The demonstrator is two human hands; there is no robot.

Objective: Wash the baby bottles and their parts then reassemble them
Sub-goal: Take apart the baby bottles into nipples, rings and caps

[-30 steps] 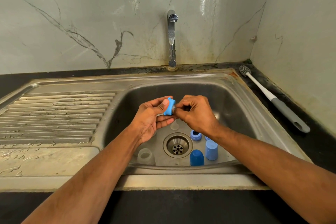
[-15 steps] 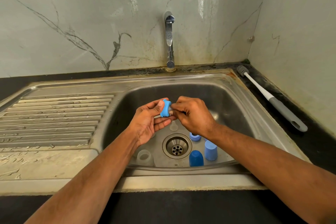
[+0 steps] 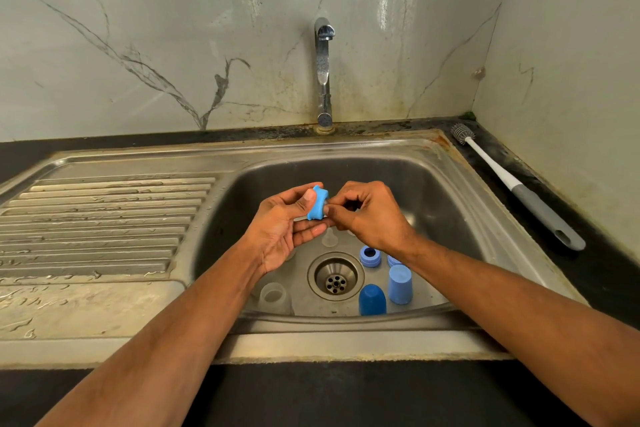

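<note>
At the near edge, a black worktop (image 3: 311, 392) is seen in front of the steel sink (image 3: 485, 229). Both forearms are extended over the basin. Nearest, below the fingers on the basin floor, a clear bottle (image 3: 273, 297) is stood upright under the left wrist, and a dark blue cap (image 3: 372, 300) and a light blue cap (image 3: 400, 284) are stood just beside each other under the right forearm. The drain (image 3: 335, 277) lies between the bottle and the caps. A blue collar ring (image 3: 370, 256) is set just below the right hand, near the drain. A clear teat (image 3: 329, 237) is seen directly beneath the fingers of both hands; its detail is too faint to report.

Above these, a light blue lobed screw ring (image 3: 317, 203) is gripped by the left hand (image 3: 284, 229), thumb on its near face and fingers curled behind it. The right hand (image 3: 367, 215) is closed in a pinch at the ring's right side; something small and pale is held at the fingertips, and what it is cannot be told.

To the left of the left hand, the ribbed draining board (image 3: 104, 218) is noted, wet in places. Well to the right of the right hand, a bottle brush (image 3: 512, 184) lies on the worktop along the wall. Beyond the fingers, the tap (image 3: 323, 73) stands against the marble wall (image 3: 156, 45).
</note>
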